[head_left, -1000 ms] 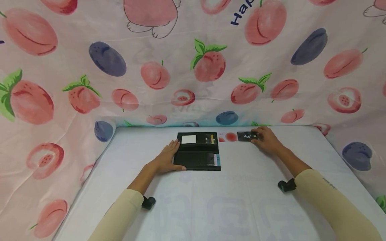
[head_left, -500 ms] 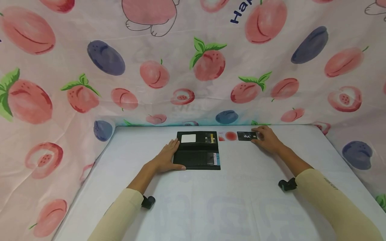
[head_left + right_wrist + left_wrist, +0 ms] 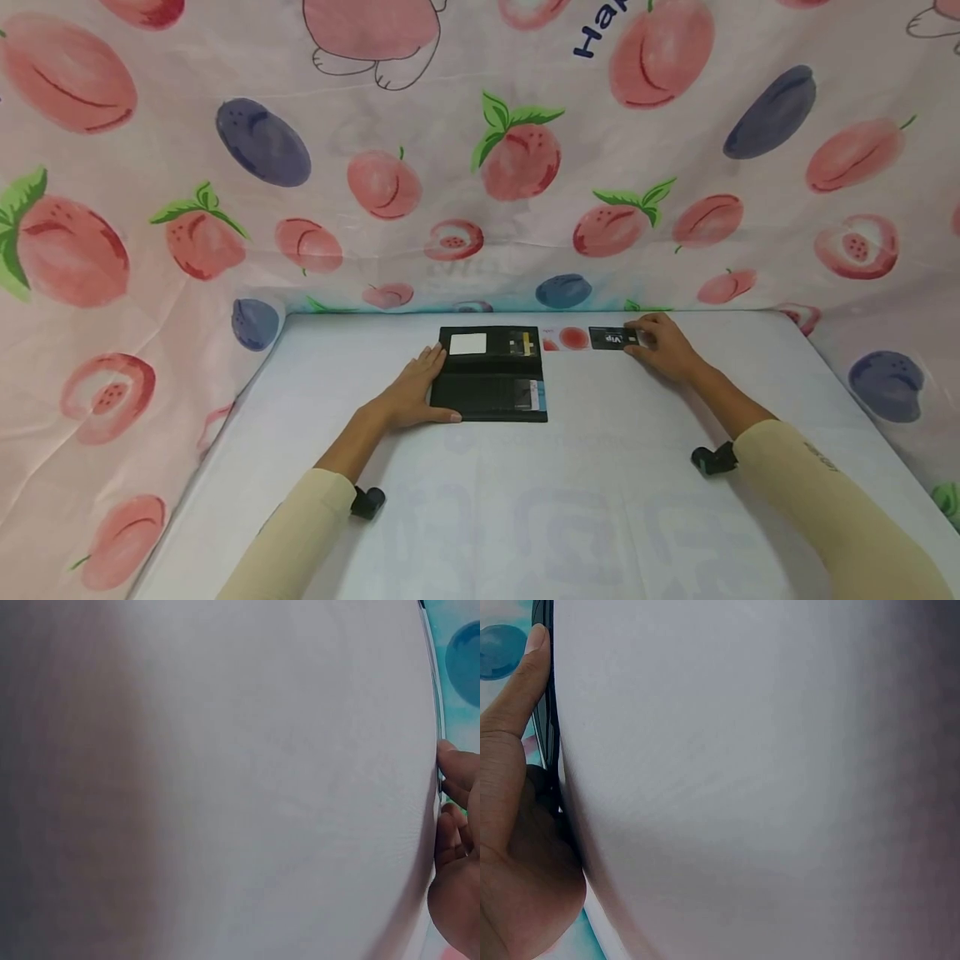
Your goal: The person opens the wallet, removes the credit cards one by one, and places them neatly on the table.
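Observation:
A black long wallet [image 3: 489, 392] lies spread open at the back of the white table. Cards show in its right-hand slots, and a white rectangle sits at its upper left. My left hand [image 3: 407, 396] rests at the wallet's left side, fingers fairly straight along that edge and thumb by the lower edge. In the left wrist view, the thumb [image 3: 516, 694] lies against the dark wallet's side. To the right, my right hand [image 3: 663, 346] pinches the right end of a black "Vip" card [image 3: 609, 338]. Between wallet and black card lies a white card with red fruit pictures [image 3: 573, 338].
A fruit-printed curtain [image 3: 420, 108] hangs behind the table's back edge and down both sides. The white tabletop [image 3: 525, 508] stretches in front of the hands. Small black cameras sit at both wrists.

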`<state>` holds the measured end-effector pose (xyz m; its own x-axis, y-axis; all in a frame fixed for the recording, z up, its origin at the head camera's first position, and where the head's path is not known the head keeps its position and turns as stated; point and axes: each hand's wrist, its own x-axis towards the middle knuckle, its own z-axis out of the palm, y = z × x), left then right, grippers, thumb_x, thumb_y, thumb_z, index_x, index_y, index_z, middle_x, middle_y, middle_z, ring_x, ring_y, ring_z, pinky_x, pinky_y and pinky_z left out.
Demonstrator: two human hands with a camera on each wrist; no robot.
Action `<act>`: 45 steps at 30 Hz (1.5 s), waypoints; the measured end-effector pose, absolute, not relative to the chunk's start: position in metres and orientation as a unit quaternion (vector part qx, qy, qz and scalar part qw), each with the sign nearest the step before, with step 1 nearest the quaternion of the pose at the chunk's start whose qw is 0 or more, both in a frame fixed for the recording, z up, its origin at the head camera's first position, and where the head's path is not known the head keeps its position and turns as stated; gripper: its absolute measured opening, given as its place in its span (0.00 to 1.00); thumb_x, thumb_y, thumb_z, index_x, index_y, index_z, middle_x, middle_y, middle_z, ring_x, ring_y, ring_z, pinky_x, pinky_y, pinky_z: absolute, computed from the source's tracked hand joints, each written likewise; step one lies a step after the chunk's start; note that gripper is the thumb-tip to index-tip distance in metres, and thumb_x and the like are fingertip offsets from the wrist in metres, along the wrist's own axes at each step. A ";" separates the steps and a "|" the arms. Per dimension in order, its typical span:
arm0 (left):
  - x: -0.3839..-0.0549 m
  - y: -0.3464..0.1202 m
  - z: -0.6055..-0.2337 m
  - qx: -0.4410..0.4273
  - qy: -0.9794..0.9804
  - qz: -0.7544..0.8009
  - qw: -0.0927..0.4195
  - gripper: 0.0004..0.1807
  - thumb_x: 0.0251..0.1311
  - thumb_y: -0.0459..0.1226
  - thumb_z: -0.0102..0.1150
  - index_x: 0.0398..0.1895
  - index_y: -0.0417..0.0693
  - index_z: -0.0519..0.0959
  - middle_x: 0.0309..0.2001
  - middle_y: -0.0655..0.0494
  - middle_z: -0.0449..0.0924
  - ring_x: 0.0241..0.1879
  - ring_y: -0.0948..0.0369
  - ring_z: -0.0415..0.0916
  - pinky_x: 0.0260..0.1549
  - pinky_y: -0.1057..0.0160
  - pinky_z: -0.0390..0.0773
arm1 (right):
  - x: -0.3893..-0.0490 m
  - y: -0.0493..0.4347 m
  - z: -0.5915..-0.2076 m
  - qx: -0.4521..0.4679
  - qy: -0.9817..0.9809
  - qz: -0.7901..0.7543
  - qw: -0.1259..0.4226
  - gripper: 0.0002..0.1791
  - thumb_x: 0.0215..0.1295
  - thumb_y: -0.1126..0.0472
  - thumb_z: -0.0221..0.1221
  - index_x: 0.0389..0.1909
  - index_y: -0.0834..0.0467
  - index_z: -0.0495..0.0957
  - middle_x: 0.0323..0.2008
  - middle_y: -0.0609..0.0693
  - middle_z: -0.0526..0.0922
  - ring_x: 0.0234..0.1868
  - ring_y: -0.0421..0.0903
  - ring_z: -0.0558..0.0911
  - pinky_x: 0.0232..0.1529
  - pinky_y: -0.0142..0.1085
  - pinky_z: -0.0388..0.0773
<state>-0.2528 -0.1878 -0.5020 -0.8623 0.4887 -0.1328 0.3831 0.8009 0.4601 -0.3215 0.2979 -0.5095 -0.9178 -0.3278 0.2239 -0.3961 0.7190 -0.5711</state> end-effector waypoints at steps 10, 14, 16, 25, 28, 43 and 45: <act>-0.253 -0.187 -0.498 0.228 0.943 0.210 0.125 0.68 0.58 0.61 0.74 0.85 0.37 0.42 0.86 0.43 0.35 0.84 0.47 0.29 0.80 0.47 0.36 | -0.320 0.299 -0.513 0.183 -0.914 0.359 0.057 0.26 0.71 0.66 0.68 0.64 0.74 0.76 0.60 0.73 0.69 0.59 0.69 0.73 0.65 0.64 0.71; -0.253 -0.187 -0.501 0.230 0.941 0.212 0.125 0.68 0.58 0.61 0.74 0.85 0.38 0.41 0.86 0.44 0.34 0.84 0.48 0.29 0.80 0.47 0.36 | -0.320 0.300 -0.514 0.179 -0.914 0.360 0.052 0.26 0.71 0.66 0.68 0.65 0.74 0.76 0.61 0.73 0.68 0.59 0.69 0.73 0.65 0.64 0.71; -0.254 -0.187 -0.501 0.234 0.940 0.214 0.125 0.68 0.58 0.61 0.74 0.85 0.38 0.41 0.86 0.44 0.33 0.84 0.47 0.29 0.79 0.46 0.35 | -0.320 0.302 -0.516 0.177 -0.915 0.358 0.052 0.26 0.71 0.65 0.68 0.65 0.74 0.76 0.61 0.73 0.68 0.59 0.69 0.74 0.65 0.64 0.71; -0.254 -0.186 -0.499 0.236 0.941 0.207 0.124 0.68 0.59 0.61 0.73 0.85 0.37 0.41 0.85 0.42 0.34 0.84 0.47 0.29 0.80 0.46 0.36 | -0.321 0.303 -0.517 0.172 -0.912 0.368 0.049 0.26 0.72 0.64 0.68 0.66 0.72 0.76 0.61 0.72 0.68 0.60 0.69 0.73 0.66 0.63 0.70; -0.254 -0.186 -0.500 0.233 0.942 0.206 0.123 0.68 0.59 0.62 0.73 0.85 0.37 0.41 0.85 0.42 0.35 0.84 0.47 0.29 0.80 0.46 0.36 | -0.321 0.303 -0.518 0.176 -0.910 0.373 0.053 0.26 0.72 0.64 0.68 0.65 0.73 0.76 0.61 0.72 0.68 0.60 0.69 0.72 0.66 0.64 0.70; -0.253 -0.186 -0.500 0.231 0.942 0.206 0.127 0.68 0.58 0.61 0.74 0.85 0.37 0.41 0.85 0.42 0.35 0.84 0.47 0.29 0.79 0.46 0.36 | -0.322 0.304 -0.519 0.167 -0.914 0.367 0.039 0.26 0.72 0.65 0.67 0.67 0.72 0.75 0.62 0.72 0.67 0.61 0.69 0.72 0.68 0.63 0.69; -0.253 -0.186 -0.500 0.231 0.942 0.207 0.127 0.68 0.58 0.61 0.74 0.85 0.37 0.41 0.85 0.42 0.35 0.84 0.47 0.29 0.79 0.46 0.36 | -0.322 0.304 -0.519 0.167 -0.915 0.366 0.040 0.27 0.72 0.64 0.67 0.67 0.72 0.75 0.62 0.72 0.67 0.61 0.69 0.72 0.67 0.63 0.69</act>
<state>-0.2532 -0.1864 -0.5003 -0.8613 0.4876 -0.1429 0.3830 0.8078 0.4482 -0.3221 0.3040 -0.5188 -0.9411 -0.2758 0.1955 -0.3345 0.6758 -0.6568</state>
